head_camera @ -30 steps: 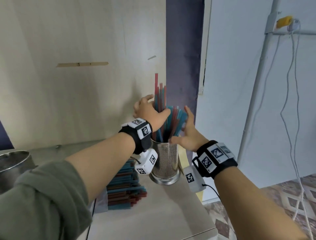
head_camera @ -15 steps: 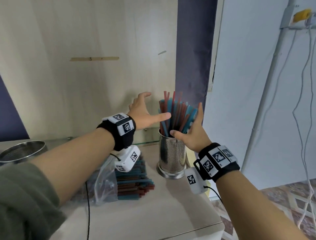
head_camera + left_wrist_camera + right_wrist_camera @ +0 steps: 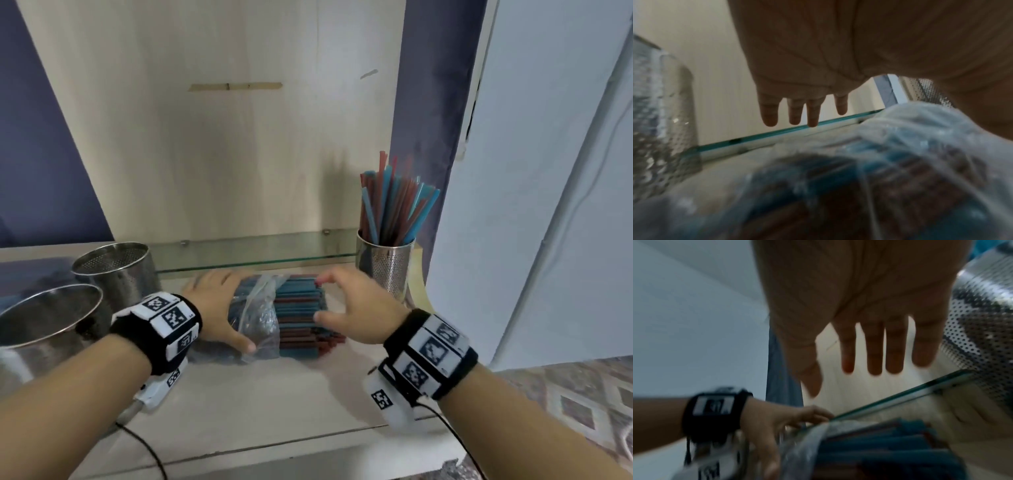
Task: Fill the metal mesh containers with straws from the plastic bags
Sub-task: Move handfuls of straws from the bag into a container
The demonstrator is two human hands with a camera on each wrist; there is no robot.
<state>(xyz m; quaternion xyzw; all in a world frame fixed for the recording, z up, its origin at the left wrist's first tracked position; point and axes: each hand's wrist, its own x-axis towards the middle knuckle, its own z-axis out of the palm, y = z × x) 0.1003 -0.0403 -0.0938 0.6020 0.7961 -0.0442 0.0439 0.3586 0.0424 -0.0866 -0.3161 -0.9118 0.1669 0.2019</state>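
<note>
A clear plastic bag (image 3: 257, 318) of blue and red straws (image 3: 301, 322) lies on the white counter (image 3: 274, 411), its open end facing right with the straw ends sticking out. My left hand (image 3: 215, 305) is over the bag's left end, fingers straight, thumb at its front side. Just above the bare straw ends my right hand (image 3: 349, 308) hovers with its fingers spread. At the back right a mesh container (image 3: 385, 270) holds upright straws (image 3: 390, 209). The left wrist view shows the left hand (image 3: 795, 112) just above the bag (image 3: 900, 154). The right wrist view shows the right hand (image 3: 869, 353) above the straws (image 3: 890, 447).
Two empty mesh containers (image 3: 116, 270) (image 3: 44, 322) stand at the left of the counter. A low glass ledge (image 3: 257, 260) runs along the wooden back panel behind the bag. A black cable (image 3: 150, 448) trails off the counter's front edge. Patterned floor lies to the right.
Both hands left the straws in the back right container and came down to the bag on the counter. The view tilted down, bringing the two empty containers into sight.
</note>
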